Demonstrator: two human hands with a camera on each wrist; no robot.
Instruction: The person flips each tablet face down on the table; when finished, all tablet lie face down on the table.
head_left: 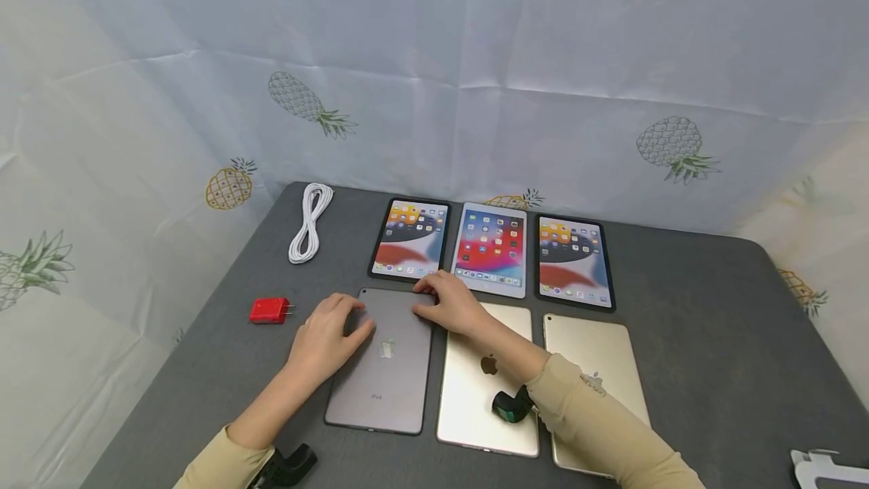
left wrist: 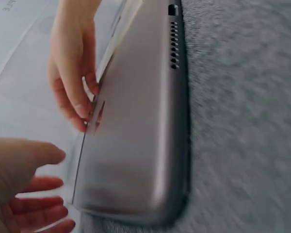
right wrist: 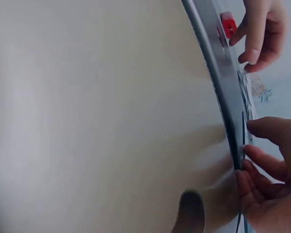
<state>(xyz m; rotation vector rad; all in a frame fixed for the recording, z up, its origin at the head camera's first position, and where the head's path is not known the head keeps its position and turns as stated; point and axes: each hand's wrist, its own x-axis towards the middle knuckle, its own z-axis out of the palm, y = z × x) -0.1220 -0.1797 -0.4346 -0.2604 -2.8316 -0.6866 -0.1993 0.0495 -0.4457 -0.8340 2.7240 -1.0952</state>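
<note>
Both hands (head_left: 326, 338) (head_left: 453, 306), loosely spread, flank one gray tablet (head_left: 383, 376); beside it lie two gold tablets (head_left: 471, 387) (head_left: 591, 349); near the surface's (head_left: 686, 338) far edge, three lit tablets (head_left: 410, 238) (head_left: 490, 249) (head_left: 575, 261).

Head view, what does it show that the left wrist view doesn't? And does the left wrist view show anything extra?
Only the head view shows the red charger, the white cable and the three lit screens.

Only the left wrist view clearly shows the row of little holes on the gray tablet.

Both show that tablet, the left hand and the right hand.
</note>
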